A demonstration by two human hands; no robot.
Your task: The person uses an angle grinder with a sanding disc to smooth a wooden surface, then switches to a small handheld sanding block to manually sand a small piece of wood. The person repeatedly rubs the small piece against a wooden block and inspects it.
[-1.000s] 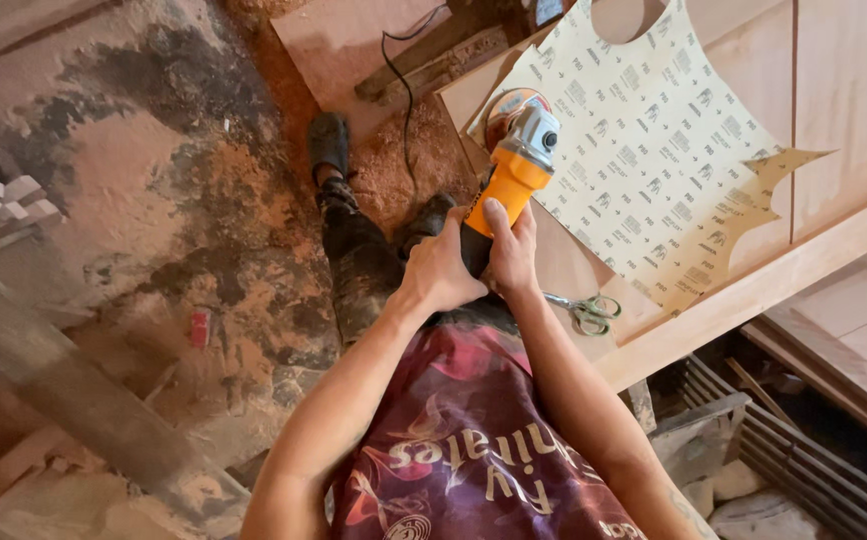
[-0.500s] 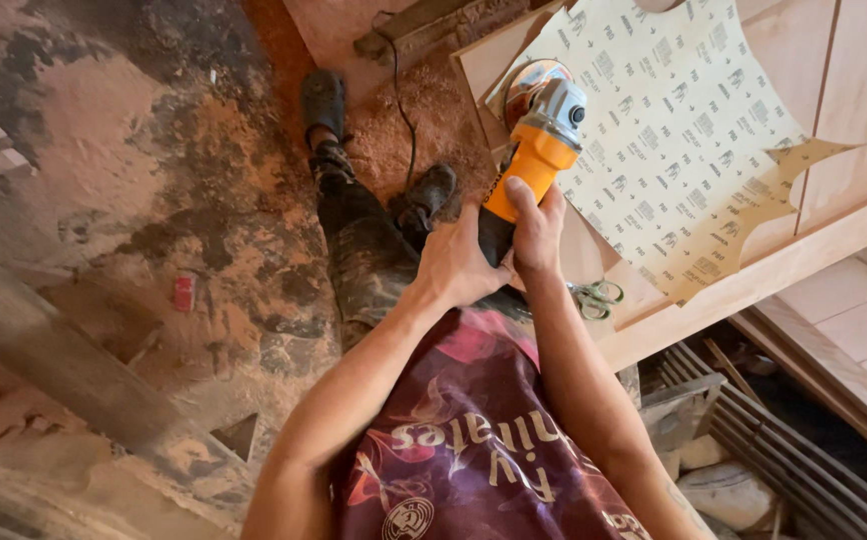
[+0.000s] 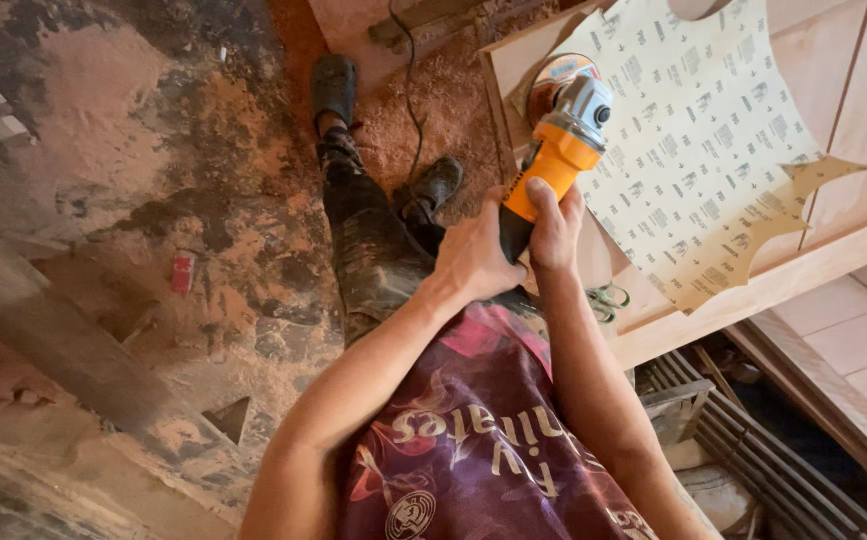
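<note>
Right now both my hands are wrapped shut around one orange angle grinder (image 3: 554, 165): my left hand (image 3: 476, 258) closed on the dark rear of the handle, my right hand (image 3: 557, 228) closed just ahead of it at one o'clock. Two hands steady the tool, I judge, so its single round disc (image 3: 552, 75) stays level over the wooden panel (image 3: 854, 120). One sheet of sandpaper (image 3: 694, 140), with shapes cut out, lies at three o'clock from the grinder. One pair of green-handled scissors (image 3: 606, 298) rests at the panel's edge, beside my right wrist.
</note>
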